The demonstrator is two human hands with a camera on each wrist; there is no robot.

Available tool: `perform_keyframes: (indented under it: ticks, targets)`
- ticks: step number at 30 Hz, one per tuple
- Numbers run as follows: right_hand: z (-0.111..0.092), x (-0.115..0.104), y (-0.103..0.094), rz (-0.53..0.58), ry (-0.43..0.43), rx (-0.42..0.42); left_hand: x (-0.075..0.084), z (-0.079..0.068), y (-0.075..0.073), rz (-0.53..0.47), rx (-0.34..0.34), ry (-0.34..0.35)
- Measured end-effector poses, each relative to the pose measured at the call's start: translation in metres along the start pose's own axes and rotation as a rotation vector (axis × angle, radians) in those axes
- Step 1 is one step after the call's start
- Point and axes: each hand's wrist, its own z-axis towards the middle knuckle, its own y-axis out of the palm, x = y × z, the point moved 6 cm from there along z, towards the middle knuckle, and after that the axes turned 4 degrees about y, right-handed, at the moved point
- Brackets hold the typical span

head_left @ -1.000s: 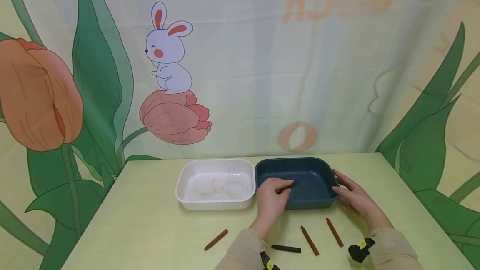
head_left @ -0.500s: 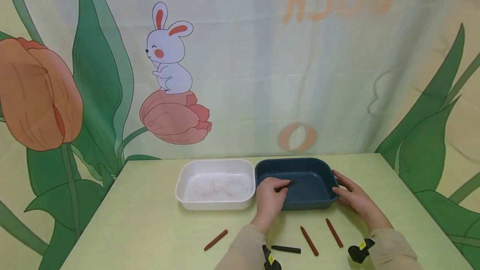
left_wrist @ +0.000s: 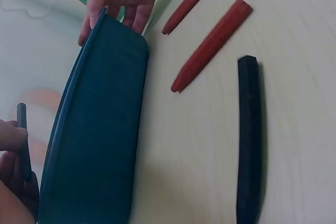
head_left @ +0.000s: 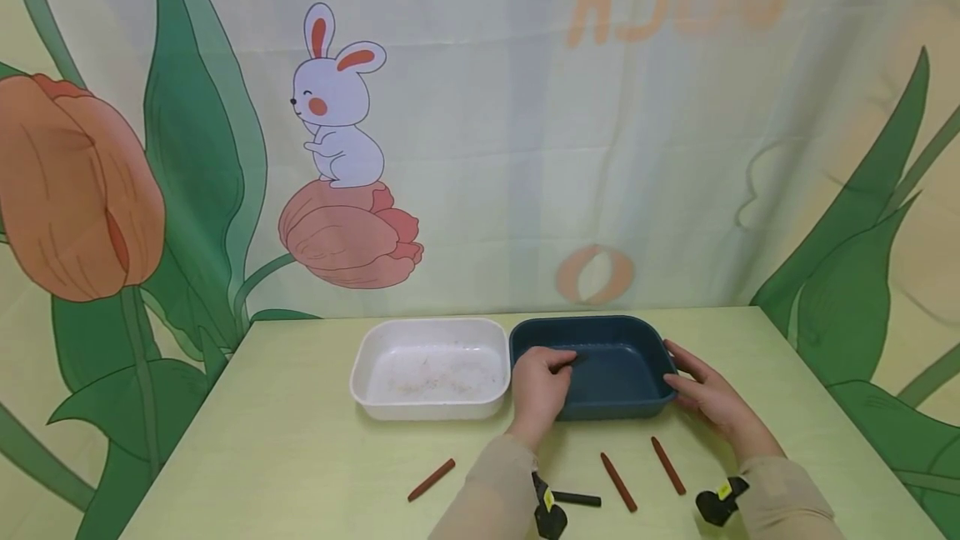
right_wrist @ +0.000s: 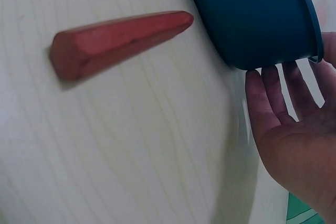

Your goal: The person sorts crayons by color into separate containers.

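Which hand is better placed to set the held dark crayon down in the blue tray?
Probably the left hand: it pinches the dark crayon at the left part of the blue tray. The right hand touches the tray's right end, better suited to steadying.

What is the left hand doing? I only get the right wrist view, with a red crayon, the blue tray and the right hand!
Observer: The left hand pinches a dark crayon.
Operator: Ooh! Is there another tray too?
Observer: Yes, a white tray sits beside the blue tray.
Operator: And is any black crayon lying down?
Observer: Yes, one black crayon lies on the table.
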Motion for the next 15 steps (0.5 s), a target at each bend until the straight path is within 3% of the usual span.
perform_keyframes:
  ticks: [7,15]
  targets:
    - [0.001,0.001,0.000,-0.004,-0.001,-0.004,0.003,0.006,0.002,-0.053,0.034,-0.039]
    - [0.001,0.002,0.000,0.028,-0.022,-0.015,0.011,0.012,0.003,-0.092,0.049,-0.013]
